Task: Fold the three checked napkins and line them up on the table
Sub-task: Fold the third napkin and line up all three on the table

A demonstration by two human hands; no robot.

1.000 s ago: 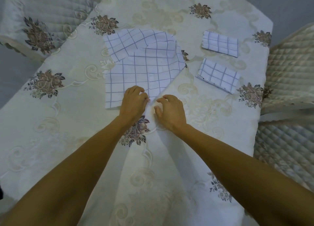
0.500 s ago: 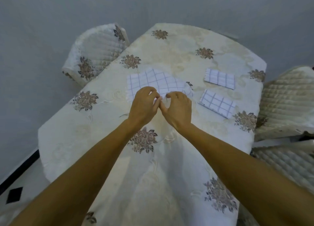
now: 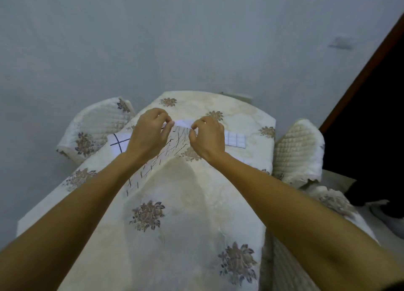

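Left hand (image 3: 148, 135) and right hand (image 3: 207, 137) each had a pinch grip on the checked napkin (image 3: 177, 137) top edge, cloth draping below toward the worktop (image 3: 251, 124).

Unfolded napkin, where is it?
Head view, centre: the unfolded napkin is held over the table, edge pinched by left hand and right hand, a folded napkin just right of them.

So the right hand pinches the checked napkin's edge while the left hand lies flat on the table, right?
Not quite. In the head view the left hand also pinches the edge of the checked napkin, beside the right hand.
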